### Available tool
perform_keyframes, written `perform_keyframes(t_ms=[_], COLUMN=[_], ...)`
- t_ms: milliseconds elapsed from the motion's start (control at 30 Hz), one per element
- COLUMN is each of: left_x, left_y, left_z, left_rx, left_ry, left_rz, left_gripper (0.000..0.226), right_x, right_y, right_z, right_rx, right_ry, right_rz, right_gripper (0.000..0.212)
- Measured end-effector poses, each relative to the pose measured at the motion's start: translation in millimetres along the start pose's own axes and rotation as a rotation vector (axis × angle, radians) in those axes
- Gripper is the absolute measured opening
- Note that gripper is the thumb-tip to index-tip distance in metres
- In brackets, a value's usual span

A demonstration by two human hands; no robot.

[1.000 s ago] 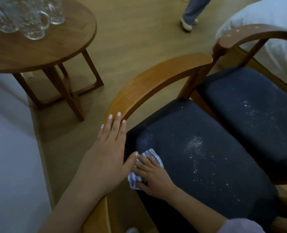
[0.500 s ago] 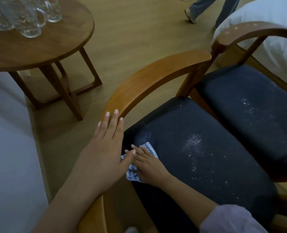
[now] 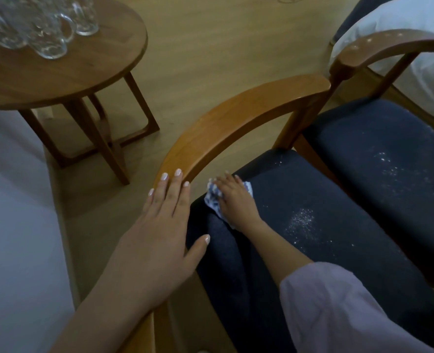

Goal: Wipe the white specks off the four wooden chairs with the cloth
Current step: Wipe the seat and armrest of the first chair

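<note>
pressing cloth (image 3: 212,200) down with right hand (image 3: 236,201), fingers flat. white specks (image 3: 301,221) near, at 4 o'clock. resting left hand (image 3: 163,225) flat on armrest (image 3: 236,118), farther off.

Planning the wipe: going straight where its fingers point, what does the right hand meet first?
The right hand likely reaches the edge of the dark blue seat cushion, under the curved wooden armrest; depth unclear.

chair seat (image 3: 343,271) w/ white specks (image 3: 301,221), cloth (image 3: 213,198)
</note>
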State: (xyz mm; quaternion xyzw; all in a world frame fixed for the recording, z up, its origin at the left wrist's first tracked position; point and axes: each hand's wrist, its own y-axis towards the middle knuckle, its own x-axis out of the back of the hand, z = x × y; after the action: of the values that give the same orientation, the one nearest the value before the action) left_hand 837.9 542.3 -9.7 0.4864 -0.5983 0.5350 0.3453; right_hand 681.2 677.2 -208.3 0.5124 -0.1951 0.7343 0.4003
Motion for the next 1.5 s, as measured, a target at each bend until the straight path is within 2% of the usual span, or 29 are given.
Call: perform_keyframes(t_ms=[100,200,433,600,700,833,967,1100,1200,1267,1400,1500], left_x=[-1,-4,-3,-2,-6,-14,-10,-10,-9,-7,-3,1], left_y=[1,2,1,1,3,4,3,3,2,1,1,1], left_z=[0,3,1,-1,1,6,4,5,5,4,2,0], left_rx=[0.000,-0.021,-0.022,-0.008,-0.020,-0.049,-0.022,-0.030,-0.017,-0.018,0.002,0.004], left_ry=[0.018,0.015,0.006,0.015,-0.051,0.009,-0.068,0.010,-0.029,-0.044,-0.047,-0.027], left_rz=[0.010,-0.014,-0.012,-0.003,-0.057,-0.081,-0.114,-0.076,-0.081,-0.085,-0.030,0.024], left_gripper=[0.081,0.083,0.083,0.083,0.087,0.086,0.090,0.089,0.089,0.089,0.089,0.088], right_x=[1,-5,-1,-4,-6,-1,5,4,9,18,35,35], right_y=[19,20,-13,-55,-89,-103,-90,-85,-70,-59,-43,-41], right_z=[-20,-25,-12,-4,-7,-15,-19,-25,-42,-59,-94,-97], right_rx=[-0.178,-0.228,-0.125,-0.003,0.119,0.257,0.239,0.261,0.141,0.023,-0.250,-0.303], right_ry=[-0.052,0.024,0.171,0.259,0.240,0.167,0.135,0.086,0.088,0.064,-0.003,0.032], right_rz=[-0.062,-0.094,-0.101,-0.036,0.051,0.084,0.079,0.039,-0.041,-0.085,-0.138,-0.167], right_gripper=[0.042,0.039,0.036,0.044,0.048,0.049,0.049,0.045,0.048,0.054,0.051,0.045])
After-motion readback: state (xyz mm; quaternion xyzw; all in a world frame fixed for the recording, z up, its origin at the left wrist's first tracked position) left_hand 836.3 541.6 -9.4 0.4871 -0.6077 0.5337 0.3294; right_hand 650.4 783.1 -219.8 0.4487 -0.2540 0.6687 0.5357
